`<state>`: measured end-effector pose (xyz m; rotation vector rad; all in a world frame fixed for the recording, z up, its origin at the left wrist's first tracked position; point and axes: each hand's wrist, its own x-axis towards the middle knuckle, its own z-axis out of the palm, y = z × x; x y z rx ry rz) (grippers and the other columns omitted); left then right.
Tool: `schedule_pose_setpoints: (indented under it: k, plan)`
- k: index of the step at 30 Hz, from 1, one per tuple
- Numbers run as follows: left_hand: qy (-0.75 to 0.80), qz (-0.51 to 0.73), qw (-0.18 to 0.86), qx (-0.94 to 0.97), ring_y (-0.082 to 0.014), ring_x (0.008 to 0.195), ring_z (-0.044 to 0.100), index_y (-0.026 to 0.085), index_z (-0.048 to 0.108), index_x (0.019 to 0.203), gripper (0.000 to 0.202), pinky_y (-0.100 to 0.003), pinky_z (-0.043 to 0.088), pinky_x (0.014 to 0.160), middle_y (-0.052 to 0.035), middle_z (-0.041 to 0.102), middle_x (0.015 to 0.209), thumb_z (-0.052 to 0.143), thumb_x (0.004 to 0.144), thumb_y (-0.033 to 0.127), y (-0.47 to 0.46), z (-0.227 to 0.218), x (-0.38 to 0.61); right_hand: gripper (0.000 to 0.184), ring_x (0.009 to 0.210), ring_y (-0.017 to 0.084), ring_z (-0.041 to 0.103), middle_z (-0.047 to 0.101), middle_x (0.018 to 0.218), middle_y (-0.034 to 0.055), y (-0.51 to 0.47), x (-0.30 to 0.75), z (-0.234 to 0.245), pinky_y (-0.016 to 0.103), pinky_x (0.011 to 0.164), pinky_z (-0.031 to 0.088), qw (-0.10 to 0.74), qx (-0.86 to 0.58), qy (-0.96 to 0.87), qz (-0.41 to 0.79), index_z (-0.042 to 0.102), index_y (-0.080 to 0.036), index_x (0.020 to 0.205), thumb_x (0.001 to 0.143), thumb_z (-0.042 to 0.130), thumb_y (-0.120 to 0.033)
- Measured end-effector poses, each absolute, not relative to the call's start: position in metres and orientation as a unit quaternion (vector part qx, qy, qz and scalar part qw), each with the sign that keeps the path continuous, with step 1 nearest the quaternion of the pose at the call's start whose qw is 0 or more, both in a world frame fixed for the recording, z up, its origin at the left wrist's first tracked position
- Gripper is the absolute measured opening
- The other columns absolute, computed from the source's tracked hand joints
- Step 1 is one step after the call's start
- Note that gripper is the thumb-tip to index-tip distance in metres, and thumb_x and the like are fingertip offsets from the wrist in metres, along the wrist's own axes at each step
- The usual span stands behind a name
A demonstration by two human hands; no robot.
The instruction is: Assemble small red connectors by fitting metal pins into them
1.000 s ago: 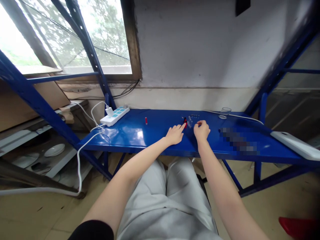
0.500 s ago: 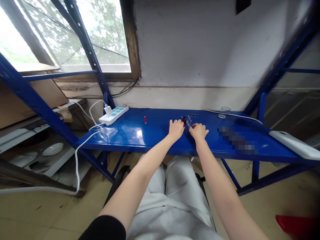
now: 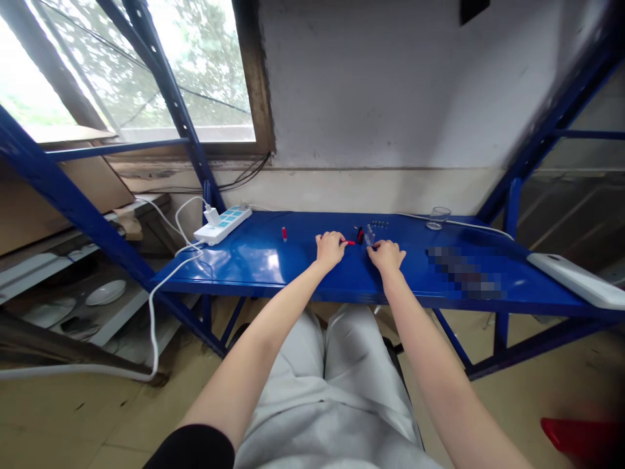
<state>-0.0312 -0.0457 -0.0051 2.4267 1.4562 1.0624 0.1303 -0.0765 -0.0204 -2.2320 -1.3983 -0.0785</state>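
My left hand (image 3: 330,248) rests on the blue metal shelf (image 3: 254,260) with its fingers curled, pinching a small red piece (image 3: 350,243) at its fingertips. My right hand (image 3: 387,254) lies just to the right, fingers bent around a small clear part (image 3: 370,238) that I cannot make out well. Between and just beyond the hands sit a small red and black piece (image 3: 360,234) and a row of tiny dark items (image 3: 379,224). Another small red piece (image 3: 284,234) stands alone further left on the shelf.
A white power strip (image 3: 222,224) with a white cable lies at the shelf's back left. A small clear glass (image 3: 438,218) stands at the back right, a white flat object (image 3: 576,280) at the far right. Blue rack posts flank the shelf. Plates sit on a low shelf (image 3: 100,293) to the left.
My left hand has drawn back to the left, away from the red and black piece, carrying a small red piece. My right hand has shifted slightly left and stayed closed.
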Motion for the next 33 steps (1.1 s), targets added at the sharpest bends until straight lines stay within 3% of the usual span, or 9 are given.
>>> schedule_pose_setpoints:
  k: [4,10,27,33]
  plan:
    - [0.478,0.418,0.093,0.767,-0.0192,0.09,0.055,0.02,0.062,0.081,0.009,-0.036,0.034,0.085,-0.0035,0.065,0.088,0.057,0.08,0.028,-0.041,-0.005,-0.052,0.027,0.1,0.026,0.048,0.061,0.102,0.0101,-0.074,0.132,-0.022,0.042,0.083,0.031,0.255,-0.816,-0.519,-0.028,0.066,-0.018,0.091,0.078,0.051,-0.037]
    - [0.481,0.523,0.201,0.675,-0.0132,0.069,0.057,0.017,0.062,0.081,0.01,-0.026,0.044,0.066,-0.0034,0.065,0.079,0.058,0.077,0.025,-0.036,-0.021,-0.066,0.024,0.099,0.026,0.05,0.062,0.1,0.0095,-0.073,0.132,-0.021,0.041,0.082,0.033,0.254,-0.817,-0.518,-0.024,0.067,-0.019,0.088,0.077,0.053,-0.036]
    - [0.466,0.571,0.194,0.648,-0.0126,0.068,0.056,0.018,0.059,0.079,0.007,-0.026,0.046,0.067,-0.0026,0.063,0.078,0.058,0.076,0.024,-0.048,-0.021,-0.075,0.018,0.09,0.024,0.055,0.065,0.088,0.0066,-0.073,0.133,-0.02,0.038,0.079,0.034,0.266,-0.815,-0.514,-0.002,0.066,-0.021,0.08,0.075,0.053,-0.033]
    - [0.468,0.573,0.196,0.643,-0.0124,0.068,0.056,0.018,0.058,0.078,0.005,-0.025,0.045,0.067,-0.0022,0.062,0.078,0.057,0.076,0.023,-0.05,-0.018,-0.077,0.018,0.073,0.017,0.056,0.063,0.078,0.0034,-0.077,0.113,-0.008,0.027,0.065,0.034,0.337,-0.709,-0.619,-0.022,0.06,-0.02,0.082,0.078,0.048,-0.031]
